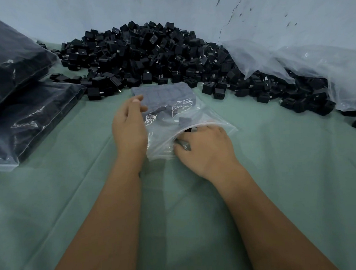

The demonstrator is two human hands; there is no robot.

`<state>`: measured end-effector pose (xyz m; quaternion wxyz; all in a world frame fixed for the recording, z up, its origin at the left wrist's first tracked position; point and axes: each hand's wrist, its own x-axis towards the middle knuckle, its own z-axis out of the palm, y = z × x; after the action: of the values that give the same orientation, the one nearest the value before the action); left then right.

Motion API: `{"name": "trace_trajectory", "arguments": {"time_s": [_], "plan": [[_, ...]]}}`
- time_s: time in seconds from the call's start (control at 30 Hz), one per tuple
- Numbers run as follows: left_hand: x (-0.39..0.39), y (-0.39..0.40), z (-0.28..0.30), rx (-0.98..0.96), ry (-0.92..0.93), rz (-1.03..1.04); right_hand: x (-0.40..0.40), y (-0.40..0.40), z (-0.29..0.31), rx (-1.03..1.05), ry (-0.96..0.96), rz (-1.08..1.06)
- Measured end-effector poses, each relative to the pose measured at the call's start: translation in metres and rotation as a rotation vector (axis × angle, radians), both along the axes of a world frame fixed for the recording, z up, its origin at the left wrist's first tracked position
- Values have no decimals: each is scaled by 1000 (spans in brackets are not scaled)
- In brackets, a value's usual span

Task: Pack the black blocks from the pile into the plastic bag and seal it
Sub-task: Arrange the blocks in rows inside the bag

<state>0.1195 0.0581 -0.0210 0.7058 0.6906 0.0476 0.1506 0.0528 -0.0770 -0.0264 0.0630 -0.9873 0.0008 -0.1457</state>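
- Right hand (pixel 204 150) pinching the plastic bag (pixel 172 116) mouth, fingers curled on a black block (pixel 181 144) (partly hidden).
- Left hand (pixel 129 125) relaxed, resting on bag's side.
- Pile (pixel 148 53) beyond both hands.

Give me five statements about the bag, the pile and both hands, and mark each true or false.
1. The plastic bag already holds some black blocks. True.
2. The pile lies on the near side of the bag. False: it lies beyond it, against the wall.
3. The right hand is at the bag's open mouth. True.
4. The left hand holds a block above the pile. False: it rests at the bag's left edge.
5. Filled bags lie on the left. True.
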Motion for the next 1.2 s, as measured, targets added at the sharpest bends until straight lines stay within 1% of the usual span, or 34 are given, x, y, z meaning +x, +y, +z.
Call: {"name": "trace_trajectory", "arguments": {"time_s": [0.07, 0.13, 0.3, 0.43, 0.5, 0.57, 0.63, 0.73, 0.8, 0.87, 0.9, 0.97, 1.1, 1.2], "plan": [[4, 4, -5, 70, 51, 65, 2, -1, -2, 1, 39, -14], [7, 6, -8, 166, 88, 81, 4, -1, -4, -9, 63, -35], [8, 3, -8, 358, 99, 75, 9, 7, -2, -18, 85, -95], [13, 4, -11, 601, 123, 85, 8, 8, -1, 5, 73, -79], [12, 3, -10, 665, 140, 81, 12, 5, 0, 7, 128, -72], [9, 2, -9, 693, 145, 84, 18, 3, 2, 37, 203, -62], [9, 1, -8, 715, 153, 83, 25, 3, 4, 55, 225, -84], [10, 1, -9, 739, 164, 80, 38, 5, 2, 27, 229, -160], [11, 1, -10, 746, 163, 82, 47, 9, 5, -56, 242, -183], [10, 0, -9, 743, 168, 87, 53, 14, 12, -172, 176, -167], [11, 0, -9, 735, 170, 91, 55, 16, 14, -189, 121, -158], [11, -1, -9, 718, 173, 94, 59, 18, 16, -148, 47, -153], [13, -1, -9, 709, 173, 97, 66, 18, 11, -22, 21, -189], [15, -1, -10, 693, 173, 112, 72, 15, 8, -44, 5, -214]]}}
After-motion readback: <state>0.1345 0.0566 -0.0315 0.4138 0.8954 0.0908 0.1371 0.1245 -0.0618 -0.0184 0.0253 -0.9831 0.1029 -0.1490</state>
